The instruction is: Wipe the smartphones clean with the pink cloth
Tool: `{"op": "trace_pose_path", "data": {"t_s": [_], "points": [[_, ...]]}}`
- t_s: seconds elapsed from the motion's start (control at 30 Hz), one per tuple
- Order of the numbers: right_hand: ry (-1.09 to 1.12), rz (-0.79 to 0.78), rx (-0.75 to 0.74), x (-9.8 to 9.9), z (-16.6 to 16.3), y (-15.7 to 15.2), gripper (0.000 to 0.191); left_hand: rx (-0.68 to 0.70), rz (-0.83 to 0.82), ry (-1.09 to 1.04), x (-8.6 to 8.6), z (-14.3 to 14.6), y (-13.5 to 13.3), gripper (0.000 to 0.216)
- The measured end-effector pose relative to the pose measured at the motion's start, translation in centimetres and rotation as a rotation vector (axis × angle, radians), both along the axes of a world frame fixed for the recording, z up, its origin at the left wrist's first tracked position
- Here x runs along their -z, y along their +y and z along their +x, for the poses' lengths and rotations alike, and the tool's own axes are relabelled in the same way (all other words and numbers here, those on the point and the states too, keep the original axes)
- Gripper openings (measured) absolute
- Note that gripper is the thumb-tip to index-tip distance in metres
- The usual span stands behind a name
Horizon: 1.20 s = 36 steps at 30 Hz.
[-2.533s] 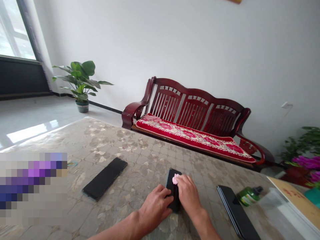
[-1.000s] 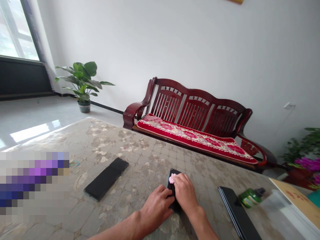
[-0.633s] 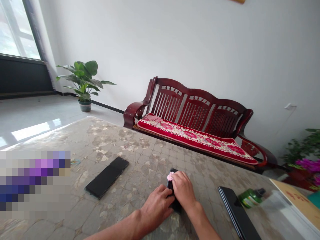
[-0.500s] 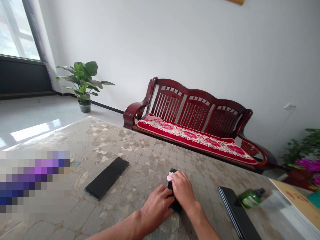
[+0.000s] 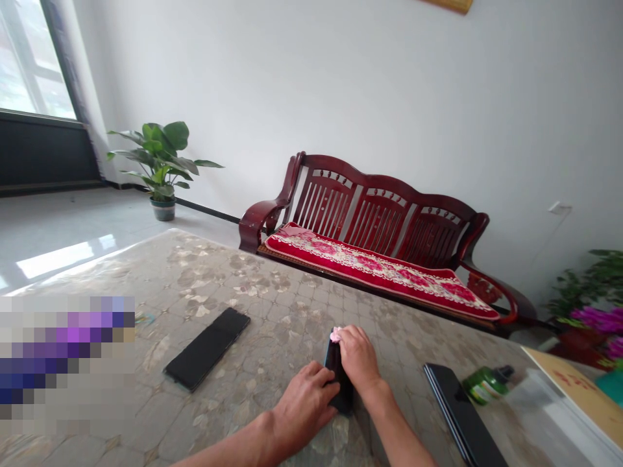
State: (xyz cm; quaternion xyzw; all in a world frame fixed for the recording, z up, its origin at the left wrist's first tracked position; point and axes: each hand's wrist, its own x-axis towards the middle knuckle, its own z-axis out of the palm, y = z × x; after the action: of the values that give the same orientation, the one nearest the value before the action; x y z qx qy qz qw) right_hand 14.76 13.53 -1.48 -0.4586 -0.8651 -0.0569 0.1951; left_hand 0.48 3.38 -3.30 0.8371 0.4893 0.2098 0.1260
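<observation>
A black smartphone (image 5: pixel 333 358) lies on the patterned tablecloth (image 5: pixel 263 363) in front of me, partly covered by both hands. My left hand (image 5: pixel 302 397) is closed on its near left side, with the fingers over the edge of the screen. In my right hand (image 5: pixel 359 357) is a small crumpled pink cloth (image 5: pixel 335 335), pinched in the fingers and pressed on the phone's far end. A second black phone (image 5: pixel 208 349) rests flat to the left of my hands.
On the right lie stacked dark phones (image 5: pixel 460 408), beside a green bottle (image 5: pixel 487 385) with a black cap and a tan box (image 5: pixel 574 389). Beyond the table stands a wooden bench (image 5: pixel 370 201) with a red floral cover. A blurred patch hides the left side.
My right hand has shifted slightly up and right with the pink cloth, showing more of the screen. The left hand stays on the phone.
</observation>
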Motion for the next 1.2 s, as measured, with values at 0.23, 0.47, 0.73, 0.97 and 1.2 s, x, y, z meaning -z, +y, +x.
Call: {"op": "trace_pose_path", "data": {"t_s": [0.23, 0.47, 0.73, 0.97, 1.2], "points": [[-0.007, -0.019, -0.092, 0.4, 1.2, -3.2, 0.026, 0.001, -0.012, -0.001, 0.0, 0.1, 0.1, 0.015], [-0.016, 0.009, 0.034, 0.0, 1.4, -0.5, 0.024, -0.012, 0.013, -0.005, 0.5, 0.1, 0.1, 0.019], [0.037, -0.064, -0.066, 0.4, 2.8, -4.1, 0.027, -0.013, 0.035, -0.016, 0.6, 0.2, 0.1, 0.014], [0.003, -0.058, 0.041, -0.3, 2.2, -1.7, 0.027, -0.019, 0.034, 0.006, 0.6, 0.2, 0.1, 0.015], [0.053, -0.071, -0.041, 0.6, 2.7, -4.3, 0.027, -0.019, 0.04, -0.008, 0.1, 0.2, 0.1, 0.013]]}}
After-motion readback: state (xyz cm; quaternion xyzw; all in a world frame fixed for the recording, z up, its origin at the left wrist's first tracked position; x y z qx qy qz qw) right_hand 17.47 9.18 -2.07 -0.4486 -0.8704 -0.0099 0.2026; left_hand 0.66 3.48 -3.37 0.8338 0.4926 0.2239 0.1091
